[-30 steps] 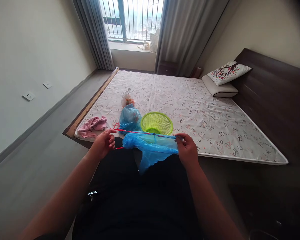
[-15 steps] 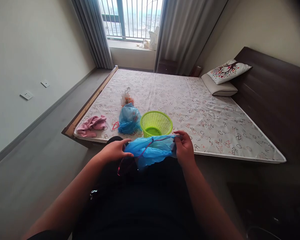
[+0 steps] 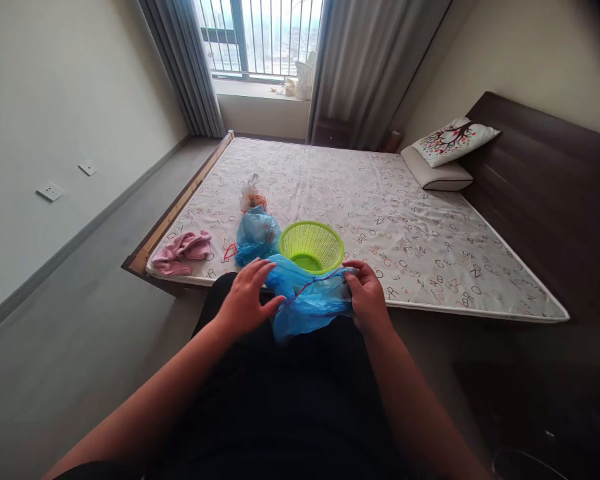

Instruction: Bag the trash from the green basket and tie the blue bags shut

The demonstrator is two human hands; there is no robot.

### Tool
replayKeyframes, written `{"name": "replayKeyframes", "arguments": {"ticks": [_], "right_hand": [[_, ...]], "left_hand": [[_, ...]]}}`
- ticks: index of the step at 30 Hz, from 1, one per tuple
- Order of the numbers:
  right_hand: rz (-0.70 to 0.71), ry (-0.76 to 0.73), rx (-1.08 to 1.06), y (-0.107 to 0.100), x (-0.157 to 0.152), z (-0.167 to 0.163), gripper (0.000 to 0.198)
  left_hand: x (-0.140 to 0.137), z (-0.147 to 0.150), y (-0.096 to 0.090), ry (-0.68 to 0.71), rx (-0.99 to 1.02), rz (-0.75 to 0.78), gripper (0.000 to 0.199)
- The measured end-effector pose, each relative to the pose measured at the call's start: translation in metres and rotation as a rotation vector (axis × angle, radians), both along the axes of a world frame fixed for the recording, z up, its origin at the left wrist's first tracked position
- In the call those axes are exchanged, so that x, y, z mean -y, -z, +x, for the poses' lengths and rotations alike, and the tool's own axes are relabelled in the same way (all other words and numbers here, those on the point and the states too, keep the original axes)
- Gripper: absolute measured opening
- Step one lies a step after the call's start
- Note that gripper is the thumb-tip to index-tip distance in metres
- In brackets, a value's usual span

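A thin blue plastic bag point(image 3: 313, 303) with a dark red drawstring is stretched between my two hands above my lap. My right hand point(image 3: 365, 290) pinches its right end between thumb and fingers. At the other end, my left hand point(image 3: 245, 297) has its thumb and fingers apart around the bag's edge, fingertips touching or very near the film. Just beyond the bag, a green plastic basket point(image 3: 311, 243) stands upright on the mattress, its front rim partly covered by the bag. Left of the basket rests another blue plastic bag point(image 3: 258, 233), bunched up, with a red drawstring loop beside it.
The patterned mattress point(image 3: 420, 247) fills the bed ahead. A pink cloth point(image 3: 183, 253) lies at its near left corner. Behind the bunched bag sits a small clear bag with orange print point(image 3: 253, 195). A cushion point(image 3: 455, 141) leans by the dark headboard point(image 3: 545, 160).
My left hand has moved right and slightly up along the bag, its fingers spreading wider. The bag is bunched shorter between my hands. My right hand keeps its pinch.
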State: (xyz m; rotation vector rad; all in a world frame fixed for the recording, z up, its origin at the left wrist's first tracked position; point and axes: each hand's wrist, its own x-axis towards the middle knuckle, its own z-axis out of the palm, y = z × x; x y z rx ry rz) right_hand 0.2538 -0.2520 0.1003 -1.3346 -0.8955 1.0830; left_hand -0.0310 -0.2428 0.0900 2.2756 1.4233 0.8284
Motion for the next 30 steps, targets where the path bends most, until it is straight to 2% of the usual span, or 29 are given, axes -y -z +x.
{"name": "replayKeyframes", "arguments": {"ticks": [4,7,10,14,17,19,22,25,27,30], "right_hand": [[0.042,-0.174,-0.008,-0.012,0.008,-0.009,0.035],[0.051,-0.310,0.013,-0.026,0.014,-0.010,0.033],[0.037,-0.377,0.135,-0.034,0.017,-0.003,0.036],[0.005,-0.447,0.580,-0.031,0.013,0.018,0.047],[-0.073,-0.493,0.910,-0.021,0.007,0.030,0.031],[-0.117,-0.475,0.984,-0.014,0.003,0.033,0.020],[-0.118,-0.389,0.782,-0.003,-0.003,0.031,0.009],[-0.124,-0.304,0.341,0.008,-0.007,0.026,0.015],[-0.182,-0.244,-0.004,0.015,-0.008,0.021,0.022],[-0.244,-0.190,-0.419,0.021,-0.010,0.016,0.030]], "left_hand": [[0.000,0.037,0.004,0.059,-0.083,-0.051,0.087],[-0.019,0.043,0.013,-0.001,-0.086,-0.137,0.075],[-0.042,0.027,0.019,-0.077,-0.085,-0.194,0.056],[-0.064,-0.012,0.013,-0.213,-0.148,-0.275,0.045],[-0.071,-0.035,0.001,-0.323,-0.092,-0.366,0.041],[-0.073,-0.044,-0.005,-0.380,0.074,-0.463,0.037],[-0.071,-0.049,-0.007,-0.409,0.535,-0.682,0.033],[-0.065,-0.053,-0.005,-0.340,1.028,-0.871,0.033],[-0.061,-0.055,-0.004,-0.238,1.197,-0.957,0.031],[-0.054,-0.058,-0.004,-0.170,1.242,-1.089,0.027]]}}
